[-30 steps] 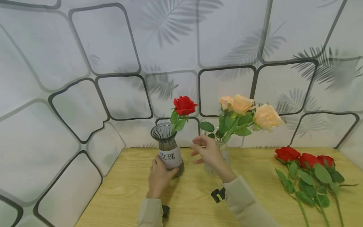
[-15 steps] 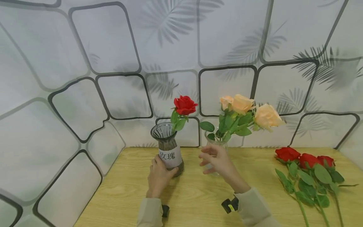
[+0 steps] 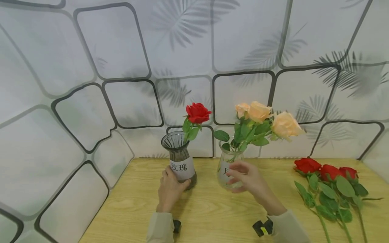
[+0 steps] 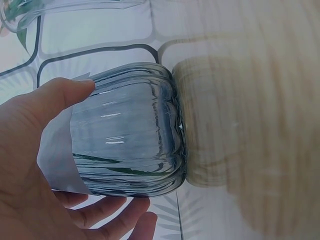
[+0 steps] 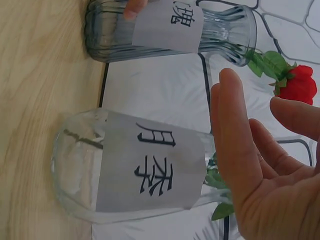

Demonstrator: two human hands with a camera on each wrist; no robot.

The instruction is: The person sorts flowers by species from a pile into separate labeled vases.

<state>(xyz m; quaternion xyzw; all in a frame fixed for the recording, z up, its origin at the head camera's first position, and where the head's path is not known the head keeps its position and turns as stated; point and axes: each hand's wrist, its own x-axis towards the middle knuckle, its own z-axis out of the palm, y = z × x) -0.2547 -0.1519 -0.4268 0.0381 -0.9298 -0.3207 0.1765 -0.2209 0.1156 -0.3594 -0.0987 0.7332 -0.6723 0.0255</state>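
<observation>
My left hand (image 3: 171, 187) grips the lower body of a smoky grey glass vase (image 3: 178, 155) standing on the table, thumb and fingers on opposite sides. In the left wrist view, the ribbed vase (image 4: 120, 130) has a thin green stem inside. One red rose (image 3: 198, 113) leans to the right out of its mouth. My right hand (image 3: 247, 179) is in front of a clear glass vase (image 3: 224, 182), holding nothing, its fingers loosely bent. That vase bears a white paper label (image 5: 155, 165) with black characters. Peach roses (image 3: 259, 111) lean out of it.
Several red roses (image 3: 329, 172) with long leafy stems lie on the right of the wooden table (image 3: 197, 216). A patterned wall covering (image 3: 243, 94) rises behind and to the left.
My right hand has moved right and down, away from the grey vase, to in front of the clear vase. The left hand keeps its hold on the grey vase.
</observation>
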